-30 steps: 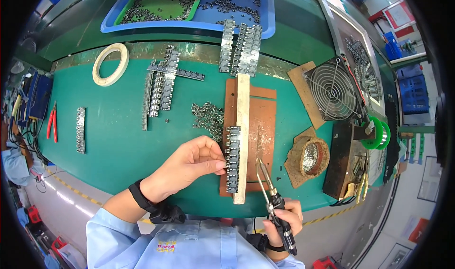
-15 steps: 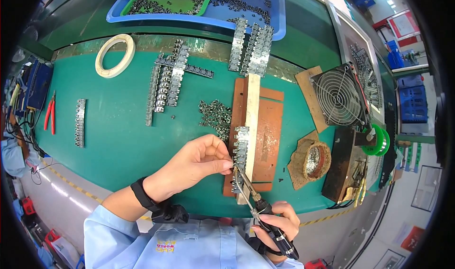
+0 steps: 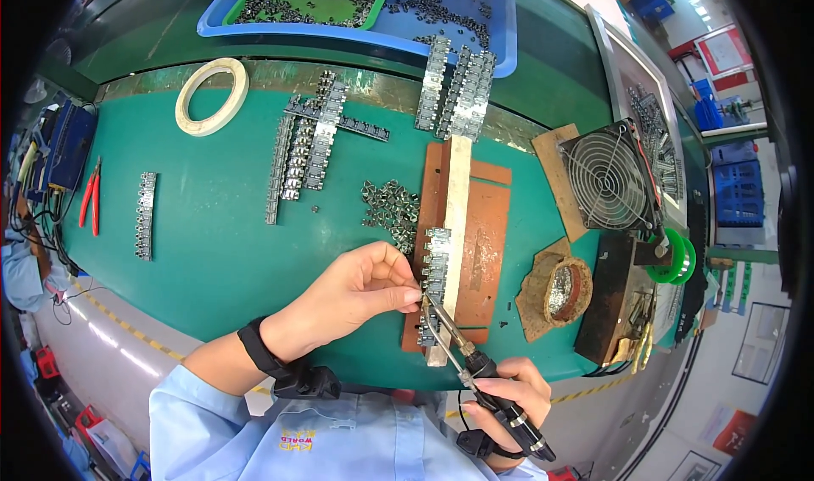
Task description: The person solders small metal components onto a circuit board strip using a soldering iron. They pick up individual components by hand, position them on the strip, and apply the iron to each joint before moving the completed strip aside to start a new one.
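A strip of small circuit boards (image 3: 437,256) stands along the wooden bar (image 3: 459,176) on a brown board (image 3: 485,261). My right hand (image 3: 517,394) grips a soldering iron (image 3: 482,367) that has a thin metal feed tube beside its barrel. The iron's tip meets the left edge of the strip. At that same spot my left hand (image 3: 365,288) is closed in a pinch, thumb against forefinger; whatever lies between the fingertips is too small to make out. Just beyond my left hand lies a pile of small metal parts (image 3: 392,210).
Further board strips (image 3: 318,142) lie far left of the bar, others (image 3: 458,87) beyond it. A tape roll (image 3: 212,97), red pliers (image 3: 91,197) and a single strip (image 3: 146,216) are on the left. Rightward stand a fan (image 3: 604,176), a round pot (image 3: 565,289) and a green solder spool (image 3: 676,256).
The whole view has shifted slightly. My right hand and the soldering iron's handle have moved a little right and nearer to me, while the tip stays by the strip. My left hand keeps its pinch.
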Demonstrator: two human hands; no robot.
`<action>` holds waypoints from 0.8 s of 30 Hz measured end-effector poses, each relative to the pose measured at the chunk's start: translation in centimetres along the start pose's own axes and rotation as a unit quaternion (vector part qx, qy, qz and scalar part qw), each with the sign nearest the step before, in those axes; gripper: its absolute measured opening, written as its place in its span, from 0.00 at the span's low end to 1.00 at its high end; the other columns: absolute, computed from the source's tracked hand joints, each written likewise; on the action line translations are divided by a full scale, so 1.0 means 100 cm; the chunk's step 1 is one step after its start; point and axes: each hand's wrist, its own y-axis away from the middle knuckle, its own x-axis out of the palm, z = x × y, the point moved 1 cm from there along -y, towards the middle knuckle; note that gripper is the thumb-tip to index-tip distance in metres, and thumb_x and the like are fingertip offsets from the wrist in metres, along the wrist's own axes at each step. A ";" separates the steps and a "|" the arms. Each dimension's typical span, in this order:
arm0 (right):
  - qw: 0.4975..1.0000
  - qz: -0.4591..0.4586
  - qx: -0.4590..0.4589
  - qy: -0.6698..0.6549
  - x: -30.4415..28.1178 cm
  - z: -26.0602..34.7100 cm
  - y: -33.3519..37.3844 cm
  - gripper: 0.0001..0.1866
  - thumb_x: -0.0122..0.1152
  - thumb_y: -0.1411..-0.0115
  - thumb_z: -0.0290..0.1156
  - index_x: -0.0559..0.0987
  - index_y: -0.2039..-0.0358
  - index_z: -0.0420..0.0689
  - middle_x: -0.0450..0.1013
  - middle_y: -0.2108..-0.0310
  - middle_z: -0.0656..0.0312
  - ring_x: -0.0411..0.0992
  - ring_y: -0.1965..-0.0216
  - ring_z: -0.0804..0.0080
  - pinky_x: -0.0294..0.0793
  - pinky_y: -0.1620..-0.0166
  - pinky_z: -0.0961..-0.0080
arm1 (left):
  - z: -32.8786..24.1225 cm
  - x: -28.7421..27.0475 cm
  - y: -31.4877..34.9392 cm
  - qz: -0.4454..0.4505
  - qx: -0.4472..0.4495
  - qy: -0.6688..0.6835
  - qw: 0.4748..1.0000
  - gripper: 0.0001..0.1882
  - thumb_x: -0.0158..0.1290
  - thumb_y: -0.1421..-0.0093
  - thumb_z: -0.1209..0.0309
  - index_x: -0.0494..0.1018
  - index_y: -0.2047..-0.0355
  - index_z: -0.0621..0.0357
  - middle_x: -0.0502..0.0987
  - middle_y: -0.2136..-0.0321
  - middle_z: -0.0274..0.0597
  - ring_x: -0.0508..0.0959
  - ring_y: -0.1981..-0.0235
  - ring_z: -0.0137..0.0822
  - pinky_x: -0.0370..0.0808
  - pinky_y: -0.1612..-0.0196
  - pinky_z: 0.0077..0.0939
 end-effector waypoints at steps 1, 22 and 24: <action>1.000 0.001 -0.003 0.002 0.000 0.000 0.000 0.20 0.72 0.69 0.28 0.77 0.71 0.41 0.66 0.78 0.58 0.63 0.79 0.72 0.61 0.77 0.81 | 0.000 0.000 0.000 0.000 0.001 0.000 1.000 0.07 0.50 0.44 0.76 0.64 0.66 0.62 0.73 0.68 0.39 0.73 0.65 0.27 0.71 0.60 0.21; 0.999 0.013 -0.045 0.022 -0.002 -0.002 0.003 0.20 0.72 0.69 0.27 0.78 0.71 0.42 0.67 0.78 0.57 0.64 0.80 0.72 0.61 0.78 0.81 | -0.002 0.003 0.001 -0.009 -0.006 -0.001 1.000 0.06 0.51 0.45 0.76 0.64 0.68 0.59 0.73 0.70 0.36 0.74 0.66 0.26 0.71 0.60 0.19; 0.998 0.010 -0.051 0.022 -0.001 -0.001 0.003 0.19 0.72 0.69 0.27 0.78 0.71 0.41 0.67 0.78 0.57 0.65 0.80 0.72 0.61 0.78 0.81 | -0.002 0.003 0.001 -0.012 -0.007 0.003 1.000 0.06 0.51 0.45 0.76 0.64 0.69 0.59 0.73 0.70 0.36 0.74 0.67 0.26 0.71 0.60 0.19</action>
